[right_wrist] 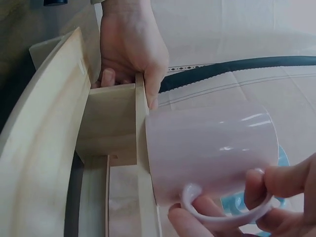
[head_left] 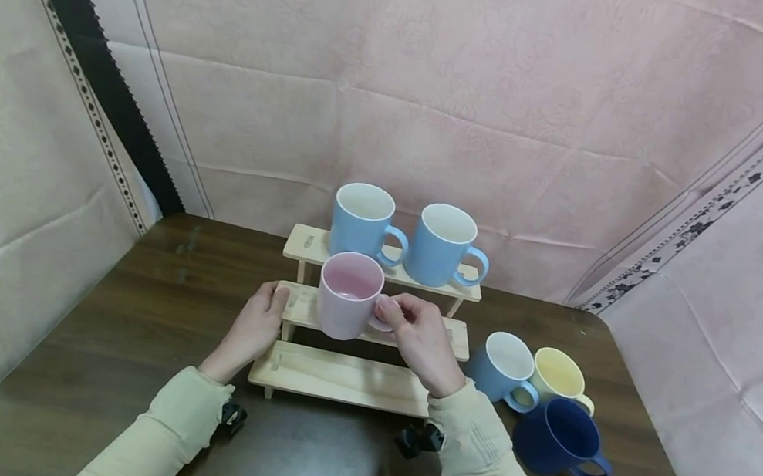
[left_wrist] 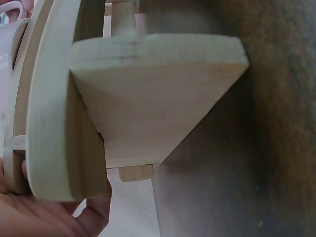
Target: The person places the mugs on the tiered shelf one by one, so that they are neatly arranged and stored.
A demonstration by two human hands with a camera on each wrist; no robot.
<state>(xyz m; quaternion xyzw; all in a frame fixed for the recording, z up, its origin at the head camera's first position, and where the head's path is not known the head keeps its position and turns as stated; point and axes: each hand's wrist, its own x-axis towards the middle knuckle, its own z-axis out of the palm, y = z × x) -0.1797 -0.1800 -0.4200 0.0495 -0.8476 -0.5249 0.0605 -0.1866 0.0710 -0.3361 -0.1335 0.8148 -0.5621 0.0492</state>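
A pink mug (head_left: 341, 307) stands upright on the middle tier of a three-step wooden display stand (head_left: 339, 377). My right hand (head_left: 422, 343) pinches its handle between thumb and fingers; in the right wrist view the mug's base (right_wrist: 153, 163) meets the tier board. At the stand's left side, my left hand (head_left: 257, 326) grips the end of the middle tier, thumb on top and fingers underneath. The left wrist view shows the stand's end from close by, with part of the left hand (left_wrist: 54, 217) below it. Two light blue mugs (head_left: 358, 228) (head_left: 437, 252) stand on the top tier.
On the brown table (head_left: 96, 363), right of the stand, are a light blue mug (head_left: 500, 371), a yellow mug (head_left: 557, 374) and a dark blue mug (head_left: 556, 439), close together beside my right forearm. Pale cloth (head_left: 436, 120) hangs behind and at both sides.
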